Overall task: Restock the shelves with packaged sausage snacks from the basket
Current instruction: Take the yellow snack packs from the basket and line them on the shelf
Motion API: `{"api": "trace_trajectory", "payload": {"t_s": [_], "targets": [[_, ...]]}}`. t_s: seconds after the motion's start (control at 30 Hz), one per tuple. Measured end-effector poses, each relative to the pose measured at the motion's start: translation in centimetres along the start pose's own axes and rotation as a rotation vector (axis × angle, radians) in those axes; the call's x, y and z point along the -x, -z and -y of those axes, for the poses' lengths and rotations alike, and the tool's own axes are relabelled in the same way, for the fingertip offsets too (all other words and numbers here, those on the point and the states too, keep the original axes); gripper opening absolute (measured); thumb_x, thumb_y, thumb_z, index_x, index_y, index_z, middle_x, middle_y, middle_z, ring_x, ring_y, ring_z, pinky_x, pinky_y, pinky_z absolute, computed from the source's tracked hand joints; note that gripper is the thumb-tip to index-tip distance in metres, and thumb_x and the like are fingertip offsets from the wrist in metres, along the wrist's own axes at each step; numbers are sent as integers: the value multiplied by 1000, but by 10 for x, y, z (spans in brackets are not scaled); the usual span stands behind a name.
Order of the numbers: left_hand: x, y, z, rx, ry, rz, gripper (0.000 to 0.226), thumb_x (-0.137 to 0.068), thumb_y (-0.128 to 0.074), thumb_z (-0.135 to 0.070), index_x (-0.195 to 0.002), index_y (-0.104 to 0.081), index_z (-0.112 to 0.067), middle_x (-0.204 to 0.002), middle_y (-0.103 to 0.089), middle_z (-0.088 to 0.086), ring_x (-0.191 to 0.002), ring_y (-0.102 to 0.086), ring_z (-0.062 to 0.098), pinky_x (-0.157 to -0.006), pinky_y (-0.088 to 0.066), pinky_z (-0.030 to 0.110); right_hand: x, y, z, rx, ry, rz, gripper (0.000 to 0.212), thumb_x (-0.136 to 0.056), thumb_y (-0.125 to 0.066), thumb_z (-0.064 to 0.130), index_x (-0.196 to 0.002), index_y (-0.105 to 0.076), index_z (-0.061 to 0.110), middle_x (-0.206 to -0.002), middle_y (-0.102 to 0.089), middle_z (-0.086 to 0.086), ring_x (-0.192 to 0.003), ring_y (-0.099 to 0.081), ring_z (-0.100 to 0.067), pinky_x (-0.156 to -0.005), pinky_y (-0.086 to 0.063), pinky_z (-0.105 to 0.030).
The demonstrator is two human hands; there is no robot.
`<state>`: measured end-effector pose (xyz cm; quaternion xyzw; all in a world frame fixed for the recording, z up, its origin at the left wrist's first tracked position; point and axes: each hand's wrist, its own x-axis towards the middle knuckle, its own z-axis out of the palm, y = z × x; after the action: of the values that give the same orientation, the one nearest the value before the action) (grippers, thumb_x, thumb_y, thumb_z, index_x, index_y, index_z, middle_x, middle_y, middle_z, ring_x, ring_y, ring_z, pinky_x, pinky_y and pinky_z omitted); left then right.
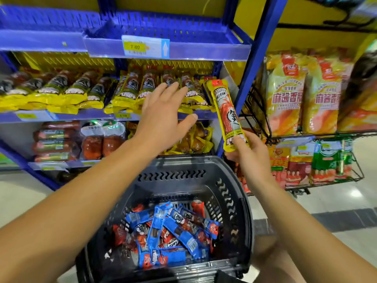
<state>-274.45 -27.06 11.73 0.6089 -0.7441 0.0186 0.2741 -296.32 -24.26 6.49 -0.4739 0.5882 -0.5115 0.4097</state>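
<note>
Pinched by its lower end in the right hand (pixel 247 154), with thumb and fingertips curled round the seal: one yellow sausage pack (pixel 226 111), upright and tilted slightly, raised just beside the right end of the middle shelf (pixel 195 115). Spread flat and holding nothing, fingers straight: the left hand (pixel 163 115), stretched over the front lip of that shelf toward the row of matching yellow packs (pixel 163 88).

Best done, by judgement: row steadied or pushed back with the flat hand, gap opened at the right end, then pack laid in label up, parallel with its neighbours, seal toward the front lip.

Below, at the near edge of the view: black basket (pixel 230 180), holding a loose heap of blue and red packs (pixel 173 231).

Hard to make out: contact between left fingertips and the row; free space behind the row; left half of the shelf, blurred; price tags on the lip, unreadable; basket's near rim, cut off.
</note>
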Motion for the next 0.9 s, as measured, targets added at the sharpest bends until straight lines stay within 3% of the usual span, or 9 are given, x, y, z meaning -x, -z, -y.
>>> {"api": "trace_trajectory", "payload": {"t_s": [0.2,0.33,0.43,0.53,0.6,0.7,0.8,0.9], "targets": [[0,-8,2,-3,-30,10,73,-91,-52,-53,-152,-25,-24,-159,-26,2,-147,-16,25,-120,-14,46,-55,-33,24,-39,-81,6,28,-94,-59,27,-118,-58,13,-90,-71,-8,-61,-69,-15,-60,-58,-27],[-2,-8,8,-1,-10,20,74,-91,-54,-53,-153,-25,-24,-159,-26,1,-147,-17,25,-120,-15,46,-79,-49,38,-27,-122,19,26,-94,-60,36,-108,-57,15,-84,-71,-6,-55,-63,-15,-58,-58,-27],[-2,-9,12,-13,-6,25,75,-90,-55,-53,-152,-26,-25,-159,-26,1,-147,-17,25,-120,-15,46,-92,-55,43,35,-134,36,27,-94,-58,42,-93,-58,15,-82,-71,-8,-52,-61,-16,-56,-58,-27],[-2,-11,14,-17,-7,31,74,-90,-54,-53,-152,-25,-25,-159,-27,1,-147,-17,25,-120,-15,46,-100,-56,48,253,-105,19,48,-91,-50,57,-105,-59,12,-88,-73,-8,-57,-66,-18,-62,-60,-32],[-2,-12,16,-15,-9,31,73,-91,-54,-53,-152,-25,-25,-159,-27,2,-147,-18,25,-119,-15,46,-97,-50,49,494,-8,-35,56,-89,-39,65,-113,-54,17,-97,-69,-6,-76,-67,-26,-74,-55,-39],[-2,-15,19,-19,-14,28,73,-90,-52,-54,-151,-28,-23,-158,-29,3,-146,-21,27,-119,-17,48,-82,-34,40,689,171,-84,48,-99,-36,53,-129,-51,19,-104,-60,-3,-90,-51,-24,-75,-36,-36],[0,-18,20,-14,-6,45,76,-86,-47,-57,-151,-30,-21,-157,-30,5,-145,-22,29,-118,-17,48,-77,-24,27,749,477,-100,43,-99,-46,39,-137,-53,20,-120,-56,-9,-102,-52,-26,-81,-40,-35],[2,-21,22,-16,-11,50,74,-89,-52,-55,-151,-30,-21,-157,-30,5,-146,-21,28,-118,-17,49,-88,-22,19,884,714,-3,45,-96,-58,29,-140,-55,21,-131,-53,-9,-118,-48,-33,-93,-45,-40]]}}
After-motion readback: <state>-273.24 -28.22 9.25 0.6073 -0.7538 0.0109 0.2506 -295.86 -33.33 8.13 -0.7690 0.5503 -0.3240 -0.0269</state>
